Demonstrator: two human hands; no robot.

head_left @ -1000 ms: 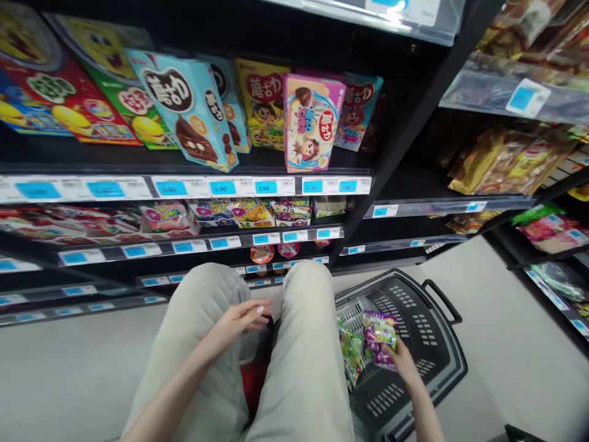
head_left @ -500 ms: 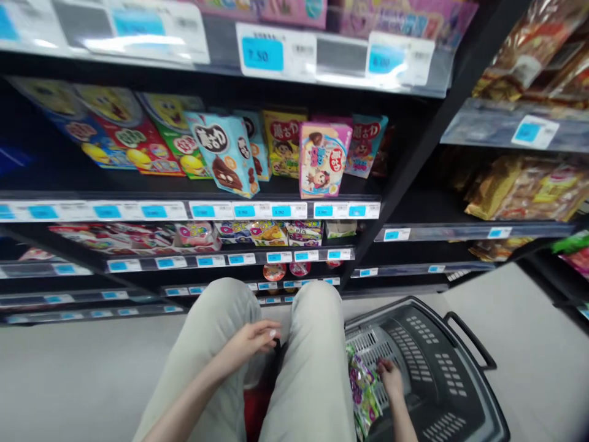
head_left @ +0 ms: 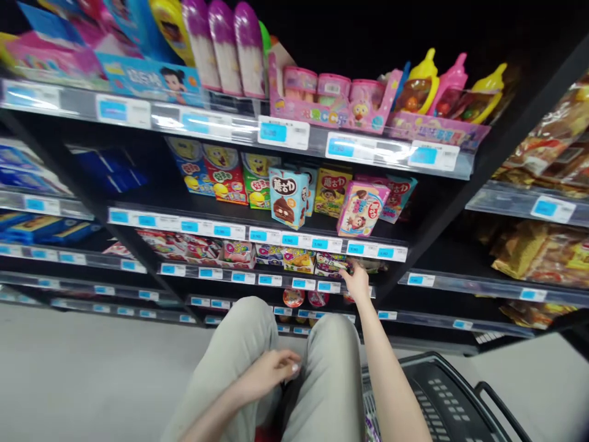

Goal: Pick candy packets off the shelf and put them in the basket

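My right hand reaches to the lower shelf, at the right end of a row of small candy display boxes. Its thumb and fingers are apart, beside a purple, white and green candy box; the fingertips are partly hidden among the goods. I cannot see anything held in it. My left hand rests over my left thigh between the knees, fingers loosely bent, with nothing in it. The grey shopping basket stands on the floor at my right, partly covered by my right forearm. A purple packet shows inside it.
Above my right hand, a shelf holds a blue chocolate snack box and a pink snack box. Higher up are toy-shaped candies. A black upright divides these shelves from bagged bread. My knees are close to the shelves.
My right hand has moved out of the basket, forward and up to the lower candy shelf. My left hand stays by my thigh. The view has tilted up, showing more upper shelf.
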